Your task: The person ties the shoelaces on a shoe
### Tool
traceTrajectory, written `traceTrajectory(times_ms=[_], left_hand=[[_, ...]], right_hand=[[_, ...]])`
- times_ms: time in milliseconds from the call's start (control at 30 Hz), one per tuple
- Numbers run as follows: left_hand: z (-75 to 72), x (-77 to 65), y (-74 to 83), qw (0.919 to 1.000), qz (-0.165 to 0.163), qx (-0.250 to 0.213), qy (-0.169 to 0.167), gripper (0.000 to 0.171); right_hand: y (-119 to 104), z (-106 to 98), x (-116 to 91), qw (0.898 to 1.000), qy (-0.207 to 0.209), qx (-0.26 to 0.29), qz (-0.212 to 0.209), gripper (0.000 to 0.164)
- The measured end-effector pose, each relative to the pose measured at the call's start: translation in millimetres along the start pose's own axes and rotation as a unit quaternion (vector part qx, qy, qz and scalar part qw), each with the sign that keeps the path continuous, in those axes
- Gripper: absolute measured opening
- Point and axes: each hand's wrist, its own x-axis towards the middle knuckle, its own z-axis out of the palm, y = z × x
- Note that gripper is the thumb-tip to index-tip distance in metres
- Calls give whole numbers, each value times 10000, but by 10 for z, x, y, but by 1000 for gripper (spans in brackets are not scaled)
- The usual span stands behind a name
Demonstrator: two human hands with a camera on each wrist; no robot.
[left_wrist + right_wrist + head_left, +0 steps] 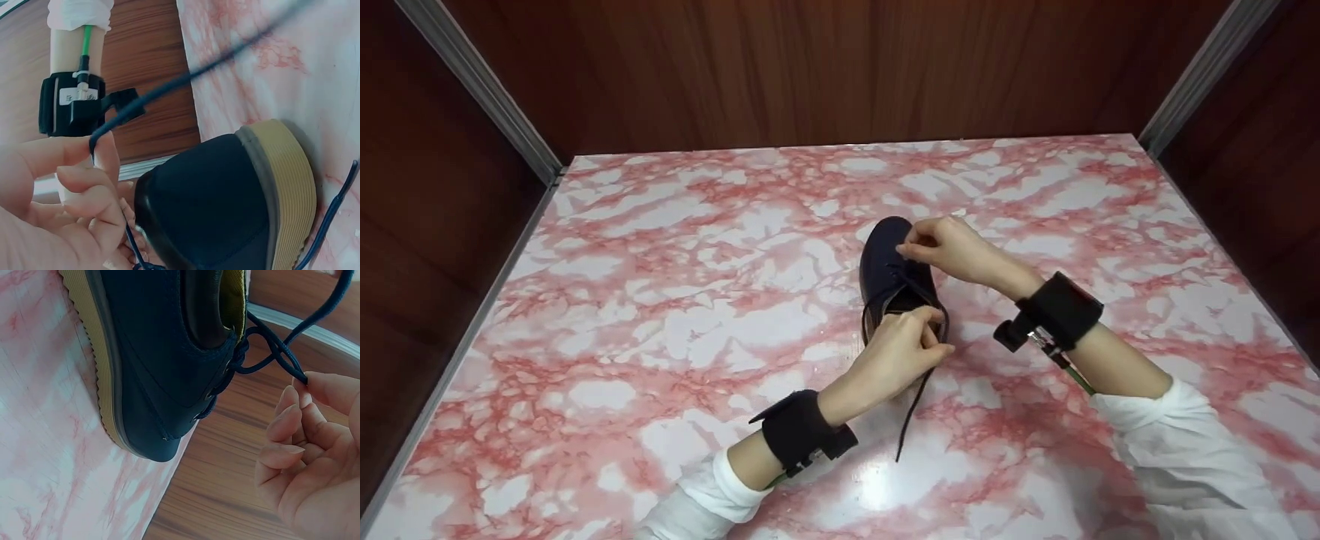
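Note:
A dark navy lace-up shoe (883, 251) with a ribbed tan sole (284, 185) stands on the table, its toe pointing away from me. My left hand (894, 346) is over the heel end, pinching a navy shoelace (183, 80) between thumb and forefinger. One lace end (911, 420) trails below it toward me. Above the front of the shoe, my right hand (956, 251) pinches the tip of a lace loop (284, 360) drawn out from the eyelets. Its other fingers are curled in beneath. The left hand covers part of the heel in the head view.
The table (660, 315) has a red and white marbled top. A brown wood-grain panel (810, 75) rises behind it, with more dark panels and grey metal strips (495, 82) at the sides. Another lace end (332, 216) hangs along the shoe's side.

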Motion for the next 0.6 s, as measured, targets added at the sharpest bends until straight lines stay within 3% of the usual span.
traceTrajectory(times_ms=[267,600], left_hand=[[84,62,35,9984,161,543,50,14],[145,132,116,9866,-194,1614,116,14]], right_hand=[[-12,-10,-4,10000,-64,-17,-68,23],[-17,-8,4,9999,-51,-103,-86,23]])
